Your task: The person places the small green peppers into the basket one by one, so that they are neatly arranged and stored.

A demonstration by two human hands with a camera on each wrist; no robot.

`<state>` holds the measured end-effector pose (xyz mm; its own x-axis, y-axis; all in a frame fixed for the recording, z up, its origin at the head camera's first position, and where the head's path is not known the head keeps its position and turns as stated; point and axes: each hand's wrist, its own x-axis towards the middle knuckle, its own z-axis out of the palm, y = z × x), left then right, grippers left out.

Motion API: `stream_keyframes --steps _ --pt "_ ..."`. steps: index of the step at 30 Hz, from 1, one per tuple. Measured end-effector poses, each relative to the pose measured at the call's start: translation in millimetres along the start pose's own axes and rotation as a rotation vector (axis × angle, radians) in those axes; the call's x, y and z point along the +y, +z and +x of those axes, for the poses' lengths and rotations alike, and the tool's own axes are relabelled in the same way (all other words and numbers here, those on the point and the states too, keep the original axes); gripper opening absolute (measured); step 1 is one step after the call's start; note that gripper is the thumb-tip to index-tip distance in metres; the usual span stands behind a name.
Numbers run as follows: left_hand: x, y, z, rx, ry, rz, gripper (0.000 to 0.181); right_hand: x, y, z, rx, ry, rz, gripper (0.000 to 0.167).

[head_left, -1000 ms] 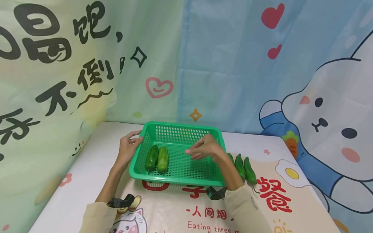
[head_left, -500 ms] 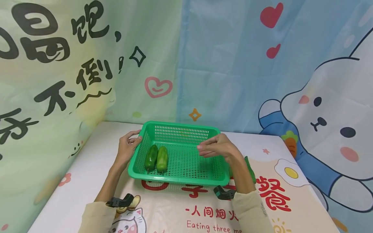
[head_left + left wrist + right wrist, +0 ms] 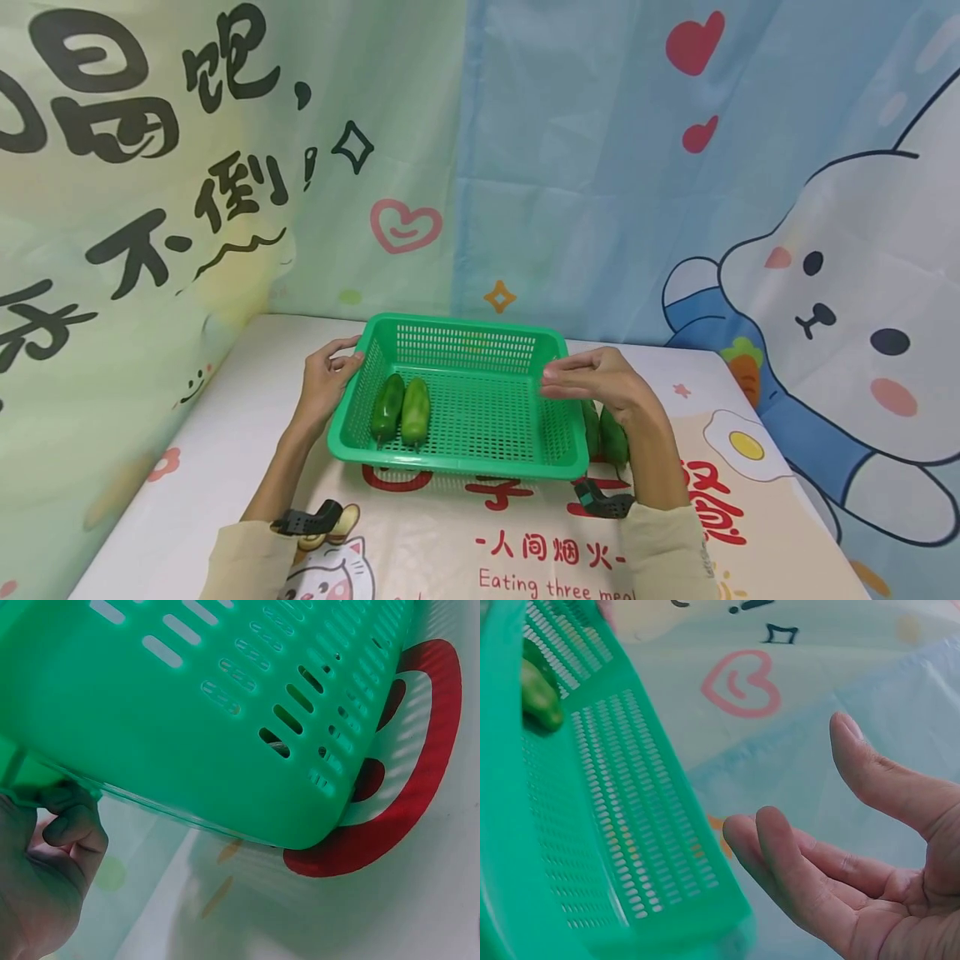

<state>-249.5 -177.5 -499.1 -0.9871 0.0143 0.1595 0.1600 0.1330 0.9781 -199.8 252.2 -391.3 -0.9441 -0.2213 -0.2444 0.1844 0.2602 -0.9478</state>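
Observation:
A green plastic basket [image 3: 480, 468] with slotted walls stands on the table, two green peppers [image 3: 416, 412] lying side by side at its left end. My left hand [image 3: 324, 379] holds the basket's left rim; in the left wrist view the fingers [image 3: 75, 829] curl at that rim. Over the basket's right rim hovers my right hand [image 3: 600, 382], nothing in its grasp. In the right wrist view its thumb [image 3: 862, 754] and fingers are spread apart. Outside the basket's right wall lie more green peppers [image 3: 613, 437], partly hidden by the right hand and forearm.
A printed mat [image 3: 442, 533] with red and black lettering lies under the basket on the white table [image 3: 187, 442]. Behind stands a patterned cloth backdrop [image 3: 562, 167] with hearts and a cartoon rabbit. Dark cameras [image 3: 309, 521] are strapped to both wrists.
My right hand has moved right, from over the basket's inside to its right rim, with nothing in it. The left hand, the basket and the two peppers inside have stayed in place.

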Motion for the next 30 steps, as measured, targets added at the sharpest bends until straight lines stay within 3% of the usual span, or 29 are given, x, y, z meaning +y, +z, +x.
stream_keyframes --steps 12,17,30 --pt "1.4 -0.4 -0.2 0.002 0.006 0.010 0.044 9.3 -40.1 -18.8 0.104 0.047 -0.032 0.063" --pt "1.2 -0.1 -0.3 0.000 0.002 0.004 0.044 20.7 -54.2 -24.2 0.136 0.065 0.005 0.065" --pt "0.6 0.3 -0.4 -0.001 0.001 0.009 0.044 45.1 -83.2 -44.5 0.215 0.146 -0.028 0.076"
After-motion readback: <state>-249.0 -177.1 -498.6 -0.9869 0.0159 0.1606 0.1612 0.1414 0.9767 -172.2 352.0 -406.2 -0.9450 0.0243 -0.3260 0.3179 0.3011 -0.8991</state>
